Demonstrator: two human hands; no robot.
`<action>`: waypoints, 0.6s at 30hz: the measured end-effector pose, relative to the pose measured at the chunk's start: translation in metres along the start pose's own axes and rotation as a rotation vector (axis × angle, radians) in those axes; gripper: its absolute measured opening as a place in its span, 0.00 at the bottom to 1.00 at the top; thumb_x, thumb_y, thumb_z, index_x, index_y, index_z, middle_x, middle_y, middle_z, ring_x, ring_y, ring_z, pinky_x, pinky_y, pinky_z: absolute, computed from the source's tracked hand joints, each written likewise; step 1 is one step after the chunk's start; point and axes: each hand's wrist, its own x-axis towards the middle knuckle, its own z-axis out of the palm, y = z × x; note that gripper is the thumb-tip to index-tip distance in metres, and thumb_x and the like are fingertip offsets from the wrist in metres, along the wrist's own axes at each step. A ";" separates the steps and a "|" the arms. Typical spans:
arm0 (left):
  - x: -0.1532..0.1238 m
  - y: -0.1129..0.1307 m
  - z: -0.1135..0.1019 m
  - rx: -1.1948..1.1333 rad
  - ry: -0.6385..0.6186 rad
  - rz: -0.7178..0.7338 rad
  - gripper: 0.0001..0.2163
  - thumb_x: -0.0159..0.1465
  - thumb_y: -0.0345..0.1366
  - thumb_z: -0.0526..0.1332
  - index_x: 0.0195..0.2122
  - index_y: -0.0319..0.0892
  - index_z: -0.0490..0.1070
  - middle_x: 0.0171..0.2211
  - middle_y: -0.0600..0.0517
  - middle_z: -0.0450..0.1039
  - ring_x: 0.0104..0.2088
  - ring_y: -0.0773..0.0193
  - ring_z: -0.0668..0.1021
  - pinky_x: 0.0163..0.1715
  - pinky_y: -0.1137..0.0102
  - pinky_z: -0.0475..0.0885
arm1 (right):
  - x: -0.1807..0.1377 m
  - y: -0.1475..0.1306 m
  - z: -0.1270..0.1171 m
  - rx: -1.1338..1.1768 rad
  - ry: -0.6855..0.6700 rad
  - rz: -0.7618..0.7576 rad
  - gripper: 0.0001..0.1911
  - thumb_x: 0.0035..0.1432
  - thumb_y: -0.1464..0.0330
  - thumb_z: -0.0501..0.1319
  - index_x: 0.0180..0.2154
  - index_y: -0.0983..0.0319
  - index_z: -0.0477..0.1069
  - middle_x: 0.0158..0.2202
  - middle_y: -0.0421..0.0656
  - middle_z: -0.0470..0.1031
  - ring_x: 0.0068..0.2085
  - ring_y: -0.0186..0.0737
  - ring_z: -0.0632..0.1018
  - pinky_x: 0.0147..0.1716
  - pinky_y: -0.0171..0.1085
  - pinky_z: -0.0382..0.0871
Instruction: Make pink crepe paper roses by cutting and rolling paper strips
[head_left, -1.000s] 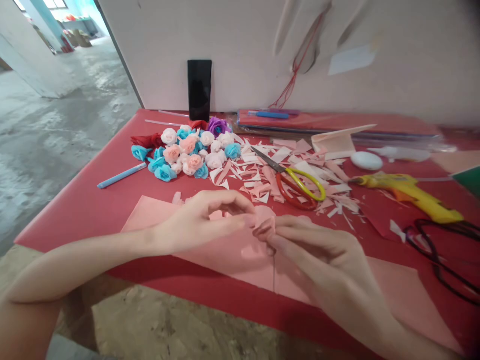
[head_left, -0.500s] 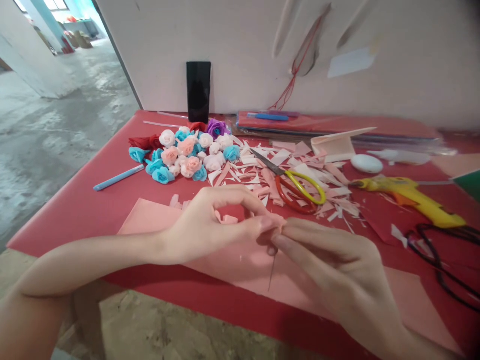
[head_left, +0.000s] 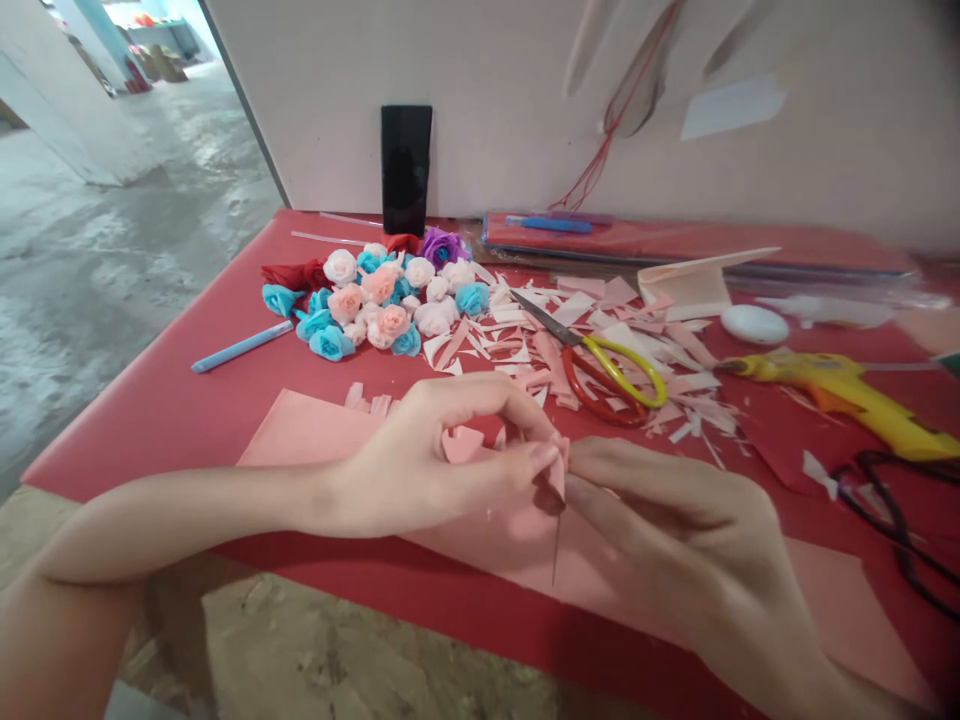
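Note:
Between my two hands is a small pink paper flower piece point(head_left: 556, 472) with a thin stem point(head_left: 555, 556) pointing down from it. My left hand point(head_left: 450, 465) pinches it between thumb and forefinger from the left. From the right, my right hand point(head_left: 675, 530) grips the same piece with its fingertips pressed together. A large pink paper sheet point(head_left: 480, 535) lies below them on the red table. Just beyond, scissors point(head_left: 592, 360) with one yellow and one red handle rest on pink and white paper scraps point(head_left: 517, 345).
Behind my left hand is a pile of paper roses point(head_left: 382, 300), with a blue stick point(head_left: 241, 347) beside it. A phone point(head_left: 406, 170) leans on the back panel. At right lie a yellow glue gun point(head_left: 847, 390), its black cord point(head_left: 892, 540) and a white egg-shaped object point(head_left: 754, 324).
The view has shifted slightly, so things on the table sit further right. My fingers have moved a little on the pink paper, and more of it shows between them.

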 end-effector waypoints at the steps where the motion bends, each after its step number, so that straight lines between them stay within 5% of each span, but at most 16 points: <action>1: 0.000 0.000 0.000 0.001 0.005 0.002 0.03 0.56 0.25 0.56 0.27 0.38 0.67 0.26 0.53 0.71 0.29 0.70 0.73 0.33 0.75 0.70 | 0.000 0.000 0.000 -0.014 0.002 -0.003 0.07 0.50 0.72 0.62 0.21 0.58 0.71 0.20 0.34 0.72 0.23 0.29 0.71 0.25 0.22 0.66; 18: 0.002 -0.004 0.001 -0.023 0.086 0.058 0.02 0.56 0.27 0.59 0.28 0.36 0.70 0.28 0.50 0.73 0.31 0.69 0.74 0.33 0.75 0.70 | -0.004 0.000 0.004 -0.111 0.119 -0.148 0.08 0.50 0.70 0.60 0.22 0.54 0.73 0.19 0.34 0.73 0.21 0.30 0.74 0.19 0.23 0.67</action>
